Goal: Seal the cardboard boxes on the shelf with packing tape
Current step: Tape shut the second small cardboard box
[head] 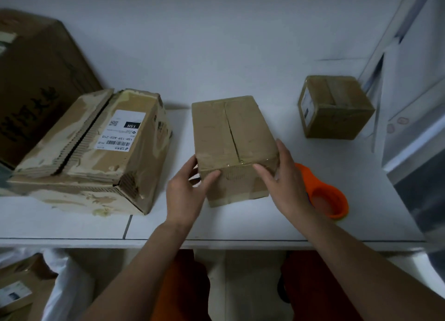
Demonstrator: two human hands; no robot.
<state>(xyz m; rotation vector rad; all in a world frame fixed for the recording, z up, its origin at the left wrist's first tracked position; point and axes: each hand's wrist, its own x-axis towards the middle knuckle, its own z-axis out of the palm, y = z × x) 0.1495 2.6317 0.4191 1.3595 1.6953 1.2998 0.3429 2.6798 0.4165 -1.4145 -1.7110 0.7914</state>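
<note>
A person stands at a white shelf [240,229] with both bare hands on the middle cardboard box [232,137], which sits near the centre of the shelf surface with its long side running away toward twelve o'clock. Its top flaps meet in a seam down the middle, and glossy clear tape shows across the near top edge.

The left hand [186,193] grasps the box's near corner at about seven o'clock of the box, thumb on the front face and fingers curled round the left side. The right hand [283,181] holds the opposite near corner at about five o'clock, thumb laid across the front edge and fingers wrapped up the right side.

Just beyond the right hand, at four o'clock from the box, an orange tape dispenser [327,200] lies on the shelf (partly hidden by the wrist, so whether it touches the box cannot be told).

At nine o'clock from the middle box lies a worn box [96,156] with torn paper skin, a white shipping label on top and a gaping seam. Behind it, at ten o'clock, a large brown carton [38,79] with dark printing stands against the wall. At two o'clock, well apart, a small taped box [336,106] stands near the right wall.

Below the shelf edge, at seven o'clock of the view, another labelled box [16,289] rests beside white plastic wrap [69,287].
</note>
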